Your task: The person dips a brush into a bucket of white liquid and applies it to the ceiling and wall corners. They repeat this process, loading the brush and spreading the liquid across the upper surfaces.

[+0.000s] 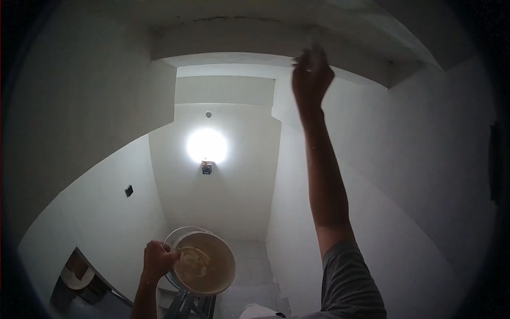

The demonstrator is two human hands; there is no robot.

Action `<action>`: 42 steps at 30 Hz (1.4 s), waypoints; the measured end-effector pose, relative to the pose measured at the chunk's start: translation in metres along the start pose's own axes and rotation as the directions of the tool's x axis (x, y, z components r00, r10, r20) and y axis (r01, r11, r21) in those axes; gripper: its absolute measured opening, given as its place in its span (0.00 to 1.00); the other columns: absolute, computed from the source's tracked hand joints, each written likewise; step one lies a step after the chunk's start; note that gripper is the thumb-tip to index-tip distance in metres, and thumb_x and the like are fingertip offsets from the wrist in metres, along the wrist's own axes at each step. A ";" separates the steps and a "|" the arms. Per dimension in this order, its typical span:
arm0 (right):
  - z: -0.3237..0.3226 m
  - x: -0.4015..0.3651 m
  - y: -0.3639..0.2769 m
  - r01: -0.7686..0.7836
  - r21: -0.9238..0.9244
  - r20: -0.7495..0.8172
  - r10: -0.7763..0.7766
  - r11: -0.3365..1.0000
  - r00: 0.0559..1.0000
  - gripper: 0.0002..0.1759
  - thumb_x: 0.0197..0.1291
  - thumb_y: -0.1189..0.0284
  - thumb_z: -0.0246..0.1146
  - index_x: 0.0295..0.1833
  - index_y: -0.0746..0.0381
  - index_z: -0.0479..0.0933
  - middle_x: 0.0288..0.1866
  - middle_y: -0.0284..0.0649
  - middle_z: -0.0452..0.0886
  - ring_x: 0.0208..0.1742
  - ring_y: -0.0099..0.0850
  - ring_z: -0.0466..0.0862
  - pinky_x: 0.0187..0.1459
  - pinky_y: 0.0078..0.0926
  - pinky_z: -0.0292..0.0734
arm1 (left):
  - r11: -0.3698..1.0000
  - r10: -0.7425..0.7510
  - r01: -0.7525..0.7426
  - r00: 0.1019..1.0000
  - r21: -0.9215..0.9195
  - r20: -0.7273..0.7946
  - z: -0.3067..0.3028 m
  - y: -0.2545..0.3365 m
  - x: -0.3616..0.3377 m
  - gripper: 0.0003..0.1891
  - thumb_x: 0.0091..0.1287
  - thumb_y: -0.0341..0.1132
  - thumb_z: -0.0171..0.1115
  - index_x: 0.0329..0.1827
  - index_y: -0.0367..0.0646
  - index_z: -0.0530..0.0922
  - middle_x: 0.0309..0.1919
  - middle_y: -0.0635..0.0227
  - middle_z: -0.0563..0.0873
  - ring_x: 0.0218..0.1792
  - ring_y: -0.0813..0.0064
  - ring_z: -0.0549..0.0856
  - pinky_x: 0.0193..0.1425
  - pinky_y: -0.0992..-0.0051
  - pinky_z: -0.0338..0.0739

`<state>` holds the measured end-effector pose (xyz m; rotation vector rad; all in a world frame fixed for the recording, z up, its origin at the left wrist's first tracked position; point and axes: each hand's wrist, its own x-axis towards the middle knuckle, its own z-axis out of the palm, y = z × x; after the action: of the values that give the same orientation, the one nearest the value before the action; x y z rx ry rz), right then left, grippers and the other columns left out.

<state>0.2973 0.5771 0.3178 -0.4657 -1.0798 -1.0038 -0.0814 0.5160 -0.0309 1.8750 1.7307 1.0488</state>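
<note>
My left hand [159, 259] grips the near left side of a white bucket [227, 266], fingers closed at its rim. Inside the bucket, wet, cream-coloured material [194, 262] lies in swirls, and the thin handle loops over the far side. My right hand [313, 80] is raised high at full reach, closed, its fingertips overlapping the face of the overhead beam [228, 40]. Something pale and smeared by motion shows at those fingertips; I cannot tell what it is.
A bright lamp [207, 145] shines on the far wall, with a small dark box [206, 168] below it. Dark ladder-like legs [194, 305] stand under the bucket. A dark wall fitting [129, 190] is at the left. White walls rise on both sides.
</note>
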 end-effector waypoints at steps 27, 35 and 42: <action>-0.005 -0.017 -0.016 -0.077 0.144 0.097 0.064 0.987 0.993 0.19 0.72 0.76 0.59 0.66 0.66 0.76 0.51 0.48 0.86 0.36 0.26 0.87 0.39 0.25 0.85 | 0.999 0.028 -0.031 0.996 -0.025 -0.081 -0.002 0.007 -0.005 0.17 0.45 0.38 0.68 0.10 0.34 0.74 0.07 0.58 0.72 0.11 0.75 0.70 0.21 0.65 0.68; -0.093 -0.074 -0.058 -0.202 0.217 0.261 0.143 0.955 0.955 0.16 0.71 0.73 0.62 0.58 0.73 0.79 0.37 0.44 0.88 0.33 0.25 0.86 0.37 0.24 0.82 | 0.995 0.094 -0.090 0.987 0.040 -0.127 -0.010 0.003 0.000 0.18 0.47 0.42 0.68 0.14 0.33 0.77 0.09 0.53 0.75 0.12 0.67 0.76 0.22 0.62 0.72; -0.214 -0.248 -0.185 -0.811 0.407 0.735 0.376 0.421 0.564 0.19 0.69 0.70 0.63 0.52 0.79 0.80 0.30 0.51 0.86 0.22 0.34 0.84 0.25 0.31 0.82 | 0.990 0.142 -0.139 0.973 0.027 -0.182 -0.016 -0.002 -0.023 0.20 0.52 0.44 0.67 0.18 0.33 0.77 0.14 0.47 0.76 0.14 0.62 0.77 0.25 0.59 0.73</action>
<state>0.2198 0.4351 -0.0217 -0.4455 -1.5376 0.3475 -0.0934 0.4906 -0.0282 1.9884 1.7269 1.3037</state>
